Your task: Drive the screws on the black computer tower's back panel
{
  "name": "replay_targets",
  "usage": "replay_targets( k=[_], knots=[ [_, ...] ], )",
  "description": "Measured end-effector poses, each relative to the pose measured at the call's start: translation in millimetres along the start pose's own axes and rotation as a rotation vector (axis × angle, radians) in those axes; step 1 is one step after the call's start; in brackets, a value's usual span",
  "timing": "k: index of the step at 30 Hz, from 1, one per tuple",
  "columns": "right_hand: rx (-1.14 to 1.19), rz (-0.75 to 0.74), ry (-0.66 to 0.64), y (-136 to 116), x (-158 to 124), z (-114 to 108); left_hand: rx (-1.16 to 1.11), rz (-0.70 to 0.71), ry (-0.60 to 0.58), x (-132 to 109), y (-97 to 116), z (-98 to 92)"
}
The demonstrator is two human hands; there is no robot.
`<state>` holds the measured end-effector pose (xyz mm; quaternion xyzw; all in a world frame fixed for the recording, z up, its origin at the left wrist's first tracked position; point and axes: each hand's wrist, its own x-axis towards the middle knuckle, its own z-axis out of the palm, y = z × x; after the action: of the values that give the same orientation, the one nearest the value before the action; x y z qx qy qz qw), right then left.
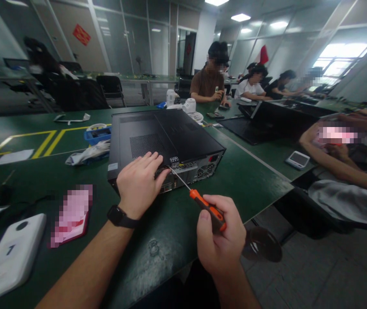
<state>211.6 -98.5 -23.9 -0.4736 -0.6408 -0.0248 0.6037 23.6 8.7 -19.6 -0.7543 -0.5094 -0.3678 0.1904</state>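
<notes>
A black desktop computer case (pixel 145 128) lies on its side on the green table, its rear panel with fan grille and ports facing me. My left hand (pixel 140 182) rests on the near edge of the case, fingers stretched flat over the top panel and thumb by the rear edge. In my right hand (pixel 224 236) is a screwdriver (pixel 207 208) with an orange and black handle, gripped by thumb and fingers. Its thin shaft points up and left, and the tip meets the rear edge of the case beside my left thumb. Any screw there is too small to make out.
Left of the case lie a blue tray (pixel 96 135), white gloves (pixel 90 153), a pink phone-like object (pixel 74 214) and a white device marked 1 (pixel 12 253). A small scale-like device (pixel 298 159) lies right, near another person's arm (pixel 341 159). Several people sit at tables beyond.
</notes>
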Motion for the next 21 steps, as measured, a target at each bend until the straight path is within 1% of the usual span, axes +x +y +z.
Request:
replay_targets(
  k=[5,8,11,15,18,21],
  knots=[
    [-0.037,-0.032,0.031,-1,1,1,0.007,0.008,-0.006,0,0,-0.9],
    [-0.081,-0.001,0.041,1,-1,3,0.009,0.013,0.0,-1,-1,-0.1],
    [-0.049,0.039,0.03,2,-3,3,0.021,0.033,0.025,-1,-1,0.9],
    [0.0,0.029,0.001,3,-5,2,0.024,0.045,0.031,-1,-1,0.6],
    [-0.035,0.014,0.033,6,-7,4,0.02,0.04,0.021,-1,-1,0.4],
    [-0.05,0.036,0.06,7,-9,5,0.021,0.037,0.017,-1,-1,1.0]
  ],
)
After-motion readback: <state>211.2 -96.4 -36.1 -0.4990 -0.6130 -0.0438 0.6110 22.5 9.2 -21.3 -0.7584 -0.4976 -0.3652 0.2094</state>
